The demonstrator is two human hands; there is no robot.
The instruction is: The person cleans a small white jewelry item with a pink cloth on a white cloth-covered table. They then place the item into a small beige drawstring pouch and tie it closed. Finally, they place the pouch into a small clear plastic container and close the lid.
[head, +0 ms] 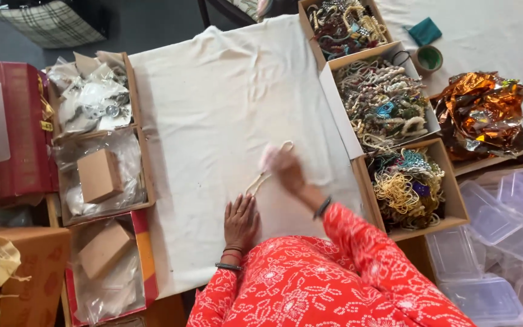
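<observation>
Left hand (241, 221) lies flat, fingers spread, near the surface's (213, 103) front edge — right hand (281, 165), blurred, pinches a cream cord (260, 180) just beyond.

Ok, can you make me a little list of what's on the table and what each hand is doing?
surface: white cloth spread flat
left hand: flat on the cloth, palm down
right hand: blurred, on a cream cord; grip cannot be told
right side: three open boxes of beaded jewellery
left side: trays with small brown boxes in clear wrap
far right: clear plastic tubs, crumpled orange foil
</observation>
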